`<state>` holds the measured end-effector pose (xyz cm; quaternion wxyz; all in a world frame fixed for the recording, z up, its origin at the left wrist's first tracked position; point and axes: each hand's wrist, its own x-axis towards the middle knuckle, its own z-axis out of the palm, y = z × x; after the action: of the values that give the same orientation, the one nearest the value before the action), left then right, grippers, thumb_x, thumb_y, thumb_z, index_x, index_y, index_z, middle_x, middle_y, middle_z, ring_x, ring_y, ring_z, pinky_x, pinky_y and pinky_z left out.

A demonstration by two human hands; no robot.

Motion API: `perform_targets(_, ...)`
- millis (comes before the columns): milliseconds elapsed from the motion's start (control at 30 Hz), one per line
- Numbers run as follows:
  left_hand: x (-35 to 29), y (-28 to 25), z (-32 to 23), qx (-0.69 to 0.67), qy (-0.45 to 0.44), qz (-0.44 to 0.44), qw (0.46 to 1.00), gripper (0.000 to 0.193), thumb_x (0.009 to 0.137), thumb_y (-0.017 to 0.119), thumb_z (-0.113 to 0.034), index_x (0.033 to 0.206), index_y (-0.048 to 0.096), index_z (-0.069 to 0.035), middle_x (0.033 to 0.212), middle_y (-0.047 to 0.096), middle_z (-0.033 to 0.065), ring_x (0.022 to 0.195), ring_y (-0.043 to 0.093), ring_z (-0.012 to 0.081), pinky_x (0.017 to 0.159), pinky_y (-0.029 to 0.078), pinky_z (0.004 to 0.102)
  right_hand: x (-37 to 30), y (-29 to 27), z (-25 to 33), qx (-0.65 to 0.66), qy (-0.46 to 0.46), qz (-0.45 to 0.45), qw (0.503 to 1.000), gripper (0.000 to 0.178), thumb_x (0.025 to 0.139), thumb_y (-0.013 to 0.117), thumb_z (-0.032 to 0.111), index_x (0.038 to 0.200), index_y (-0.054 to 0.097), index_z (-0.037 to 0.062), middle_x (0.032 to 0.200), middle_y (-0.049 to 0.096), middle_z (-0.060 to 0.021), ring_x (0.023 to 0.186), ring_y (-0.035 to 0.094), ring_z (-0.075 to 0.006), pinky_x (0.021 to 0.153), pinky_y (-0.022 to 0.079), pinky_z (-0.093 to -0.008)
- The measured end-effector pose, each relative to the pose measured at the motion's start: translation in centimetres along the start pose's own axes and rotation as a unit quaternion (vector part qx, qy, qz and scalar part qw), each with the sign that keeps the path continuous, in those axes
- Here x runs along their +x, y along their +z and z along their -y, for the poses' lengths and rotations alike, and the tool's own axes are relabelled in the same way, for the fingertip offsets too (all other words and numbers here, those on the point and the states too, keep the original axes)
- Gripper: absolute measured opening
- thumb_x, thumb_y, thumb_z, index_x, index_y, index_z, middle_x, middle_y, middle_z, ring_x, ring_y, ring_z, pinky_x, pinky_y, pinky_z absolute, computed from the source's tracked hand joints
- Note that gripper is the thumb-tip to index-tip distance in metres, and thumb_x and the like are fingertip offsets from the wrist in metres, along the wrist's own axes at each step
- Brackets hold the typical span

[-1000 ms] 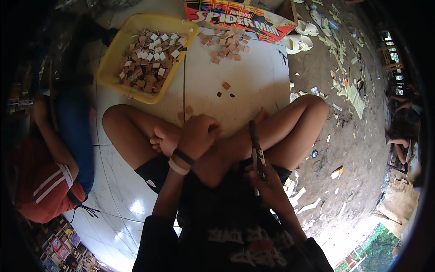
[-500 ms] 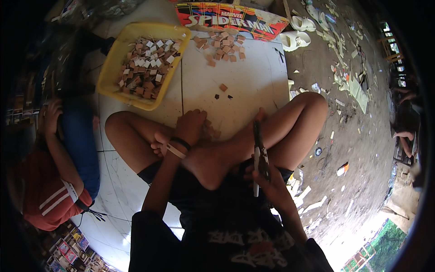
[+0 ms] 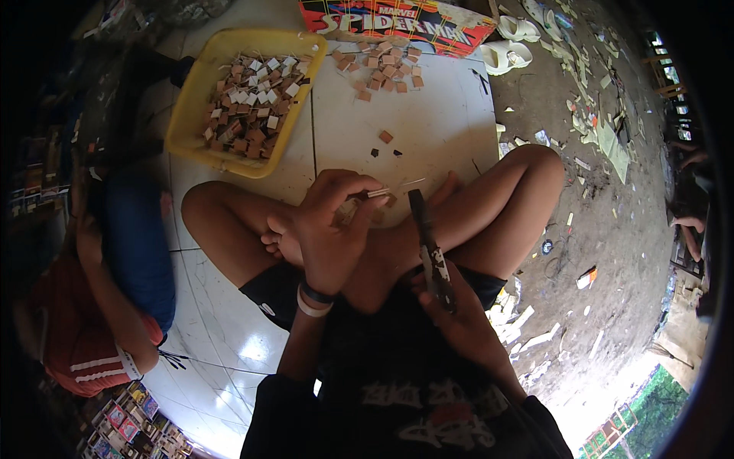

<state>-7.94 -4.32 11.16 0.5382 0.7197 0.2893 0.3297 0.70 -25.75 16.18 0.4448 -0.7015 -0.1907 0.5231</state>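
My left hand is raised over my crossed legs, thumb and fingertips pinching a small tan square piece seen edge-on. From that piece a thin pale stick or wire points right. My right hand is wrapped round a long, dark plier-like tool with chipped pale paint; its upper end points away from me, just right of the left fingertips. Whether its jaws are parted cannot be made out. Below the left fingers, more tan pieces lie partly hidden on the tiled floor.
A yellow tray of brown and white squares stands at far left. Loose squares lie before a colourful printed board. White clogs and scraps are on the dirt floor at right. Someone in a red top sits at left.
My left hand has risen from the floor pieces, turned, and now pinches a small tan piece with a thin stick. The tool in my right hand has tilted, its upper end moving left.
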Motion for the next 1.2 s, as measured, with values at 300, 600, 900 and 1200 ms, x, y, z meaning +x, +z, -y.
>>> perform_targets(300, -0.7, 0.1, -1.6, 0.083, 0.051, -0.011, 0.995, 0.025, 0.080, 0.080, 0.008, 0.102, 0.076, -0.003, 0.100, 0.071, 0.0088, 0.090, 0.072, 0.0220, 0.079, 0.056, 0.0325, -0.8, 0.9, 1.6, -0.019, -0.039, -0.002, 0.999, 0.054, 0.104, 0.063, 0.008, 0.153, 0.041, 0.0017, 0.117, 0.068, -0.0154, 0.113, 0.068, -0.0238, 0.098, 0.052, -0.0362)
perform_targets(600, -0.7, -0.1, -1.8, 0.071, 0.042, 0.006, 0.997, 0.025, 0.080, 0.079, 0.008, 0.102, 0.076, -0.003, 0.099, 0.071, 0.0094, 0.092, 0.071, 0.0225, 0.080, 0.056, 0.0329, -1.1, 1.1, 1.8, -0.044, -0.048, -0.020, 0.998, 0.050, 0.103, 0.064, 0.005, 0.148, 0.042, 0.0023, 0.097, 0.064, -0.0098, 0.087, 0.062, -0.0191, 0.081, 0.049, -0.0330)
perform_targets(900, -1.2, 1.7, -0.7, -0.236, -0.036, -0.041, 0.970, 0.025, 0.085, 0.075, 0.013, 0.106, 0.076, 0.000, 0.101, 0.073, 0.0100, 0.100, 0.073, 0.0217, 0.088, 0.059, 0.0291, -0.7, 0.6, 2.5, 0.070, 0.030, 0.049, 0.996, 0.051, 0.101, 0.063, 0.001, 0.147, 0.042, 0.0031, 0.097, 0.060, -0.0133, 0.083, 0.060, -0.0222, 0.074, 0.050, -0.0366)
perform_targets(1200, -1.9, 2.6, -1.4, -0.016, 0.003, -0.086, 0.996, 0.020, 0.086, 0.073, 0.014, 0.103, 0.077, 0.003, 0.101, 0.076, 0.0134, 0.093, 0.075, 0.0225, 0.087, 0.061, 0.0276, 1.6, 2.7, -1.3, -0.281, -0.138, -0.159, 0.936, 0.067, 0.088, 0.062, -0.009, 0.150, 0.038, 0.0002, 0.120, 0.058, -0.0279, 0.114, 0.061, -0.0514, 0.092, 0.053, -0.0560)
